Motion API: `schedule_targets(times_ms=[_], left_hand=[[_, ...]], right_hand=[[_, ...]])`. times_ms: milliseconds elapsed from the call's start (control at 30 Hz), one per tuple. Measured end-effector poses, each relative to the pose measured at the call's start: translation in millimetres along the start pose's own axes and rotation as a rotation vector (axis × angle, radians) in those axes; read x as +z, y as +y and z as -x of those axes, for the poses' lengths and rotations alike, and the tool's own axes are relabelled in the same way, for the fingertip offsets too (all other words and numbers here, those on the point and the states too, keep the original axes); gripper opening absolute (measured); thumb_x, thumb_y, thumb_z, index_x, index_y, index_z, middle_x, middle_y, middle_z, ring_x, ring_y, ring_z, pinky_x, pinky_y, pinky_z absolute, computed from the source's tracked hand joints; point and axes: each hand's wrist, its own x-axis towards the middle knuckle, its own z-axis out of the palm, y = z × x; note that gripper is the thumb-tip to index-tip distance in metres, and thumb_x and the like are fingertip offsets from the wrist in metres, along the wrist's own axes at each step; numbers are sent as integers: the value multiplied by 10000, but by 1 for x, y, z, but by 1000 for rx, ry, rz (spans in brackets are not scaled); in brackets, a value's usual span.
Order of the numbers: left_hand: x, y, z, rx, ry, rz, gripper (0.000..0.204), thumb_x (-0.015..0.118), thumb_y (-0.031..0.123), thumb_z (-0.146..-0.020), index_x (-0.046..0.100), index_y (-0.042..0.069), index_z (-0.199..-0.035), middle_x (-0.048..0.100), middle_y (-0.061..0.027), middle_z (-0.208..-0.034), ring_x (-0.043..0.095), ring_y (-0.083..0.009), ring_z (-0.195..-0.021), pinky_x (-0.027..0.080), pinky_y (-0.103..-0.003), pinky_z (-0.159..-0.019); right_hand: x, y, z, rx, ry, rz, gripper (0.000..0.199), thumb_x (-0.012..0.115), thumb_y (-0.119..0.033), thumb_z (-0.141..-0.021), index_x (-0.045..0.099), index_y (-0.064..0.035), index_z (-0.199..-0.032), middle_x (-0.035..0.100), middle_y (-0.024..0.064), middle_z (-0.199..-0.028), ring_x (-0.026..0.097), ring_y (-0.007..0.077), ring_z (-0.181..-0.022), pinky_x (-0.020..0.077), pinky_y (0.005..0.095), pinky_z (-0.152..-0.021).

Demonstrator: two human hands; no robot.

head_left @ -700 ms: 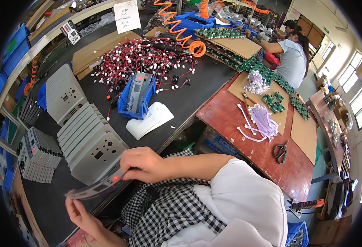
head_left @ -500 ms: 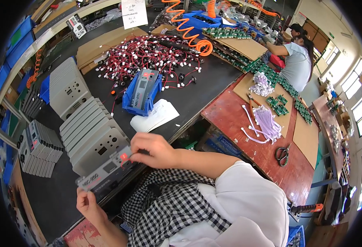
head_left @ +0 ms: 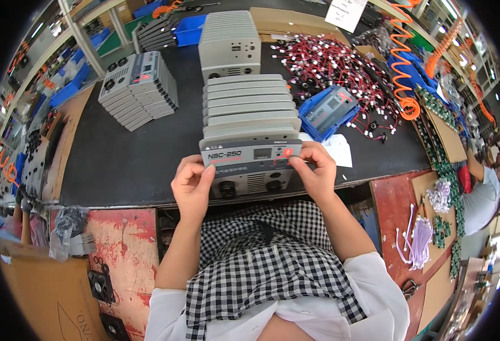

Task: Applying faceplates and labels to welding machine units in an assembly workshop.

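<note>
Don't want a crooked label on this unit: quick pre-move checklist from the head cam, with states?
1. Both hands on the label strip: ok. Left hand pinches its left end, right hand its right end.
2. Strip right way up for the wearer: ok, its printing reads upright.
3. Strip flat between the hands: ok, no crease or fold shows.
4. Strip seated on the front panel: cannot tell, any gap behind it is hidden.
5. Strip openings matched to the panel's: cannot tell, the strip covers that part.
6. Another strip at hand: ok, one shows in the blue bin.
</note>
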Motion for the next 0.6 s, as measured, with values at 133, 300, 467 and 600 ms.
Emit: schedule_targets(times_ms=[133,300,467,600], left_hand=[[1,-1,-5,-19,24,19,124,593,-36,-756,503,-9,-676,518,-56,-890,474,-86,-765,395,-207,-667],[0,-2,-6,-20,31,-28,150,609,-24,-747,494,-4,-652,505,-43,-834,453,-74,-713,382,-189,-601],[1,-1,-6,-23,41,-34,160,616,-23,-741,492,-5,-643,505,-40,-812,451,-70,-699,375,-183,-591],[3,-3,-8,29,36,-54,168,623,-33,-726,489,-5,-629,506,-42,-794,456,-75,-696,373,-184,-591]], right_hand=[[2,-2,-6,34,16,-28,125,666,-2,-682,541,8,-687,579,85,-824,546,139,-714,463,236,-613],[4,-2,-7,81,16,-63,104,654,12,-692,552,22,-706,568,88,-835,547,120,-717,482,220,-624],[4,-4,-7,100,21,-70,102,653,11,-699,553,23,-706,564,87,-830,548,116,-718,484,213,-629],[3,-2,-7,93,41,-104,108,661,2,-698,553,13,-696,564,76,-821,535,106,-688,465,207,-589]])
